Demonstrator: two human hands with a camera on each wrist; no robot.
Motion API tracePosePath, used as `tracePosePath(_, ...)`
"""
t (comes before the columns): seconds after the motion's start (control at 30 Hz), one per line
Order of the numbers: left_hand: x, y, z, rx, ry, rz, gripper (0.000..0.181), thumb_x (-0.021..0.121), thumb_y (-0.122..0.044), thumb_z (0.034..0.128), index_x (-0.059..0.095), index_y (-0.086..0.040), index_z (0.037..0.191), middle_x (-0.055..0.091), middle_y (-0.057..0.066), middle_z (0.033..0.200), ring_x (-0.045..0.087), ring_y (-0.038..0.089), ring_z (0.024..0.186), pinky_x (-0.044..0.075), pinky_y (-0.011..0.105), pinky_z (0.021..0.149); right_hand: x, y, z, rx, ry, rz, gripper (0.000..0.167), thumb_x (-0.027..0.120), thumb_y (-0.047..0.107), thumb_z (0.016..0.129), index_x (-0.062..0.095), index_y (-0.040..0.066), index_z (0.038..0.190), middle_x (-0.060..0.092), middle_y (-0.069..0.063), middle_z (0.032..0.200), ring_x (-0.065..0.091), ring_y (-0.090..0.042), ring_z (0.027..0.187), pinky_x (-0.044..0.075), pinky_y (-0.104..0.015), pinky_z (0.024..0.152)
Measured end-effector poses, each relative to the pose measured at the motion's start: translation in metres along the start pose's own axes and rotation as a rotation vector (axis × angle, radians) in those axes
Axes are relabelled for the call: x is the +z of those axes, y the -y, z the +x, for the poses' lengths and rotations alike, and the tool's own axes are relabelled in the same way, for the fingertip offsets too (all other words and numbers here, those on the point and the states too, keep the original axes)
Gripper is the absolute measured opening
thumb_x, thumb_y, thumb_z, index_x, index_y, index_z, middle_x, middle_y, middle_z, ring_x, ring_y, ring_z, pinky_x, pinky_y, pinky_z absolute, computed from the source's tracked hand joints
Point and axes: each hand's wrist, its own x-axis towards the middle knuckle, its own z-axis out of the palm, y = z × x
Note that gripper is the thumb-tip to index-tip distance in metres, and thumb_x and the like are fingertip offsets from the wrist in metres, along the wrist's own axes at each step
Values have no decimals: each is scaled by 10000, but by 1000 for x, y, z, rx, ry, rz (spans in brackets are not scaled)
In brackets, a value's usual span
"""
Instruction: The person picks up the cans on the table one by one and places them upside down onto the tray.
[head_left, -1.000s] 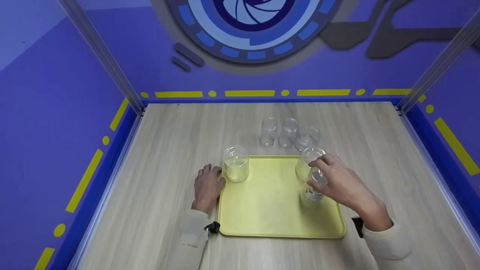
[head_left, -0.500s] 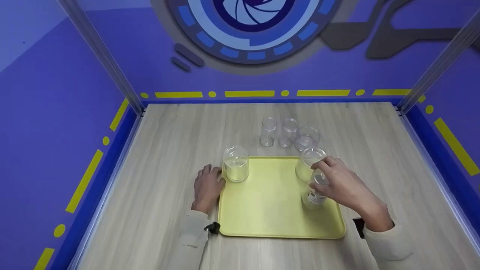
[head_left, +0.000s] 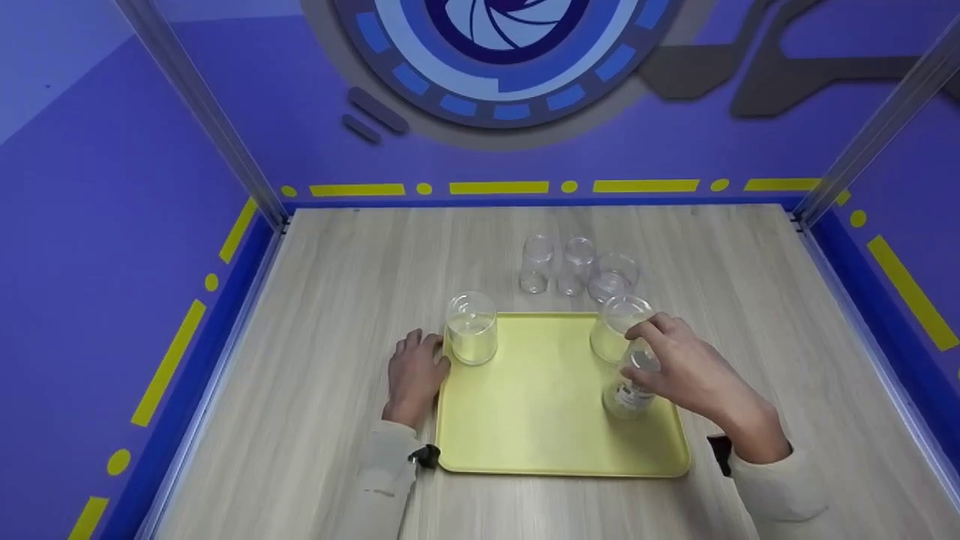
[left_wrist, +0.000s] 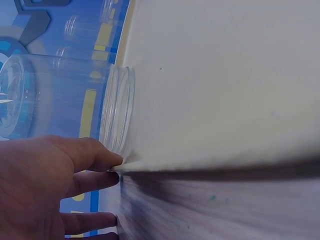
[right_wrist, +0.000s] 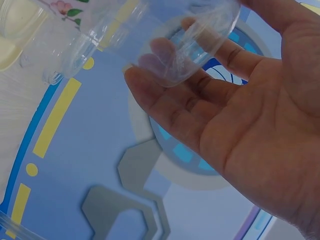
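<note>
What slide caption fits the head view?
Right hand grips a clear printed jar over a yellow tray; left hand at its rim.

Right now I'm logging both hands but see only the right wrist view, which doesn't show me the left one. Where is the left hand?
Observer: The left hand is at the left edge of the yellow tray, its fingertips at the rim.
Operator: Thanks. Which jar is nearest to it?
Observer: A clear jar, standing on the tray's far left corner, just beyond the fingertips.
</note>
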Motion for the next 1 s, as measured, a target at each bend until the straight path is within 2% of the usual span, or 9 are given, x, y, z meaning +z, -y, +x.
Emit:
tracePosePath(0.2, 0, 0, 0, -6, 6, 6, 329, 723, -196, 941, 740, -48, 1234, 590, 260, 1395, 559, 460, 1271, 498, 590, 1004, -1, 0, -1, 22, 20, 9, 407, 866, 198, 895, 671, 14, 1201, 624, -164, 1190, 610, -398, 1109, 550, -578, 831)
tracePosePath(0.43, 0, 0, 0, -20, 26, 5, 326, 710, -196, 961, 739, -58, 1255, 576, 257, 1427, 536, 453, 1314, 491, 589, 1027, -3, 0, -3, 11, 20, 7, 411, 875, 193, 881, 665, 19, 1189, 626, -144, 1154, 619, -372, 1077, 555, -556, 805)
tracePosePath(0.77, -2, -1, 0, -17, 15, 1, 333, 712, -208, 955, 738, -61, 1252, 580, 251, 1421, 541, 455, 1297, 491, 594, 1014, -4, 1, -2, 13, 32, 10, 415, 875, 203, 884, 669, 11, 1189, 625, -163, 1158, 626, -381, 1062, 551, -567, 810)
tracePosePath(1.0, -1, -2, 0, -34, 30, 1, 343, 708, -213, 957, 733, -64, 1265, 569, 249, 1442, 531, 449, 1317, 478, 596, 1037, -4, 2, -2, 12, 56, -3, 434, 875, 228, 883, 671, 5, 1195, 626, -184, 1159, 639, -364, 1022, 564, -557, 780)
